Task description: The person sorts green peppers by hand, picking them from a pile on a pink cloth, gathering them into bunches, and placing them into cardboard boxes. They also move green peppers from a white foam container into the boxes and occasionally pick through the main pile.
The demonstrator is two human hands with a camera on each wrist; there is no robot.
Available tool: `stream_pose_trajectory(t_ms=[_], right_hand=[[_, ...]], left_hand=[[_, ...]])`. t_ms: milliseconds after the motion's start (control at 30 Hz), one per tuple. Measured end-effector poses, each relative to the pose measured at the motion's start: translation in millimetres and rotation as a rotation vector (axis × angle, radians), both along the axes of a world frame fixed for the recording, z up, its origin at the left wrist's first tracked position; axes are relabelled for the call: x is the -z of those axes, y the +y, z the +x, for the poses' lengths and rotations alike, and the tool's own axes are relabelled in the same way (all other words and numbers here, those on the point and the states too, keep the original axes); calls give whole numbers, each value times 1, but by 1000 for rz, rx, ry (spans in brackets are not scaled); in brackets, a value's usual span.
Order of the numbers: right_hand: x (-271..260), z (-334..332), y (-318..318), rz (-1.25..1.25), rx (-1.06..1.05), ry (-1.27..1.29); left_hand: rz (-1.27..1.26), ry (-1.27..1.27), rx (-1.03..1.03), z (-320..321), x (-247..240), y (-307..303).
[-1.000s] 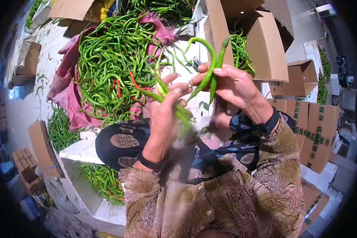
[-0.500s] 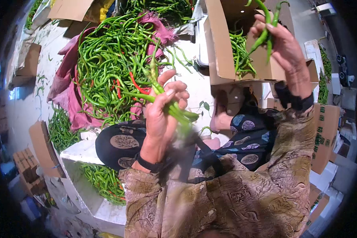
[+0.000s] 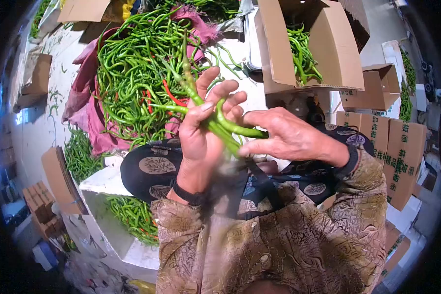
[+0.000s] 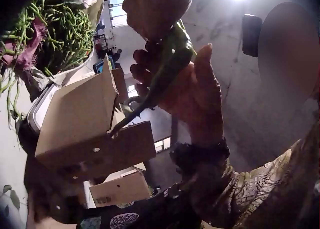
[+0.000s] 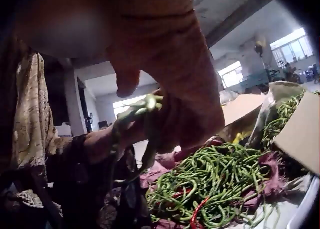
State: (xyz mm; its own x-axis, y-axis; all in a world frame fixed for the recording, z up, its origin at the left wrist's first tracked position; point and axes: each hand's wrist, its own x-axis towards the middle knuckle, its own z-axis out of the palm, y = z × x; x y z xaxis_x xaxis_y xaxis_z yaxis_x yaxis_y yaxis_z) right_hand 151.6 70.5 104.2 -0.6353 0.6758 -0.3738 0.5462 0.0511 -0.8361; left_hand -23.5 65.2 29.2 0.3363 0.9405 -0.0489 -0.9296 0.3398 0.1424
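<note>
In the head view my left hand (image 3: 201,132) is palm up, its thumb over several green peppers (image 3: 188,90) whose tips stick out past the fingers. My right hand (image 3: 294,134) reaches in from the right and pinches the end of a curved green pepper (image 3: 235,128) lying against the left fingers. Peppers (image 4: 170,63) show dark between the two hands in the left wrist view. Beyond the hands, a big heap of green peppers (image 3: 137,73), with some red ones, lies on pink cloth (image 3: 81,110).
An open cardboard box (image 3: 340,54) with green peppers inside stands at the upper right. At the lower left is a white foam box (image 3: 100,183) holding peppers. Printed cartons (image 3: 404,161) stand at the right, and loose peppers lie beside the heap.
My right hand went to the open cardboard box with two peppers and is back beside the left hand without them. The peppers in my left hand remain held, with its fingers shifted slightly.
</note>
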Motion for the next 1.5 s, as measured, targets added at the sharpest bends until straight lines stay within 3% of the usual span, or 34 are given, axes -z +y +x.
stream_pose_trajectory(t_ms=[67,133,300,367,433,500,533,633,667,700,800,1033,1100,1167,1300,1367,1500], right_hand=[[9,-4,-3,-15,18,0],[10,-3,-1,-420,135,232],[37,13,-2,-403,157,317],[21,2,-3,-580,434,473],[28,2,2,-543,403,460],[31,-6,6,-417,343,165],[31,-16,4,-375,337,311],[54,-18,4,-367,373,347],[78,-13,5,-433,386,380],[77,-13,7,-594,481,531],[71,-5,12,-793,570,800],[75,6,9,-917,536,1035],[73,9,7,-866,655,915],[80,20,9,-976,523,1132],[66,28,7,-879,649,1095],[72,30,8,-877,647,1100],[79,22,7,-672,618,797]], left_hand=[[-22,94,-4,-1,-1,1],[-52,94,3,-1,0,3],[-22,133,85,-2,1,0],[-95,149,111,-1,-2,-2],[-65,207,122,1,3,-2],[19,566,145,5,9,-4],[5,634,174,7,5,-6],[-88,670,158,5,13,-3],[-141,585,187,1,12,-2],[-141,585,184,0,14,-1],[-102,270,155,-2,27,4],[-151,288,113,3,24,5],[-181,400,52,3,26,5],[-227,411,50,0,21,3],[-272,524,34,-3,21,3],[-250,414,60,-6,29,3],[-263,246,42,-4,24,4]])
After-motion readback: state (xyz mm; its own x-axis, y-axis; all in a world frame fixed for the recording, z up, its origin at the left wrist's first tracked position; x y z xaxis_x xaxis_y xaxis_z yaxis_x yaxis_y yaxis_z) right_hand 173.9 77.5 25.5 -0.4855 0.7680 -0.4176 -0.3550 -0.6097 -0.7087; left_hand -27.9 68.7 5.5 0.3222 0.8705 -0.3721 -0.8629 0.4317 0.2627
